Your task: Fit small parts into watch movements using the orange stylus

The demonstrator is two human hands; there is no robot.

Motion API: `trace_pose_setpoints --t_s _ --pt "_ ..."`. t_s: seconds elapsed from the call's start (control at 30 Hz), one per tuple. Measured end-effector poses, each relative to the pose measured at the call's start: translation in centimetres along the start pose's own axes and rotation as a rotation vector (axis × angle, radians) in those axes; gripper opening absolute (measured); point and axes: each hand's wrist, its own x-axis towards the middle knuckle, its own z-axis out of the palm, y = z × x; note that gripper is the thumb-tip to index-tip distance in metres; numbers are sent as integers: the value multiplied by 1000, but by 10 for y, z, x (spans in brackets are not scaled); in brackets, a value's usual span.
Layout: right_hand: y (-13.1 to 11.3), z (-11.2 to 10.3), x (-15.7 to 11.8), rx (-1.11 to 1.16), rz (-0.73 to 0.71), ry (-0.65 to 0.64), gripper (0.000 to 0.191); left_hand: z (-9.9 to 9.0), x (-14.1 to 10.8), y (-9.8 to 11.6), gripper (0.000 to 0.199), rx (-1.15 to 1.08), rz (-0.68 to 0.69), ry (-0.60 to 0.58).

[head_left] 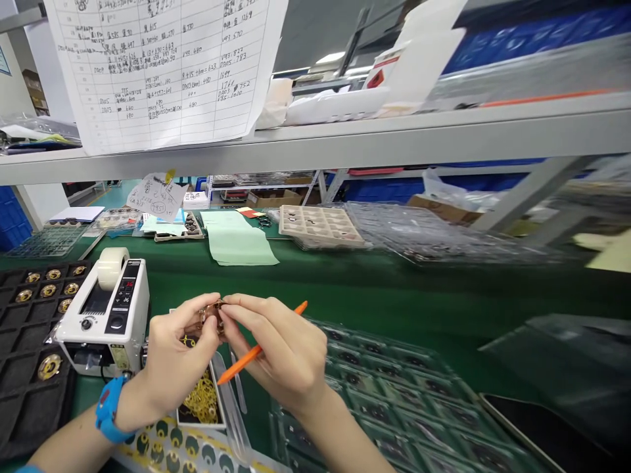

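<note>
A small round copper-coloured metal part [213, 316] is held between both hands above the green bench. My left hand [183, 341], with a blue band at its wrist, pinches the part's left side with thumb and fingers. My right hand [283, 351] grips its right side with the fingertips, and an orange pen-like tool [246, 361] lies across the palm under its fingers. Below the hands sits a white box [221, 410] of yellow ring-shaped pieces [202, 401]. A sheet of round dark green and yellow stickers [172, 450] lies in front of it.
A white tape dispenser [133, 282] and a black tray [24, 374] with gold round parts stand at the left. Clear plastic trays [394, 394] of dark parts lie at the right, beside a black flat device [547, 427]. A grey shelf beam [345, 144] crosses above.
</note>
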Motion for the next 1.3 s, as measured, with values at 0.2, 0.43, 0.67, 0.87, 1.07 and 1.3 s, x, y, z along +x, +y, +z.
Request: trace_pose_setpoints --t_s 0.2,0.43,0.67,0.87,1.07,1.3 --pt "-1 -1 0 -14 -44 1 14 0 -1 -2 22 236 222 47" --pt "-7 4 -2 3 48 79 16 2 -3 0 23 172 169 60" --pt "-11 12 -6 4 144 35 15 4 0 -13 24 70 -28 24" --pt "-3 4 -3 157 441 -96 6 0 15 -15 18 -178 -234 4" --pt "12 -16 5 535 685 -399 18 -10 22 -5 23 -331 -351 -132" --pt "2 -22 11 720 519 -589 20 -13 18 6 18 -305 -335 -230"
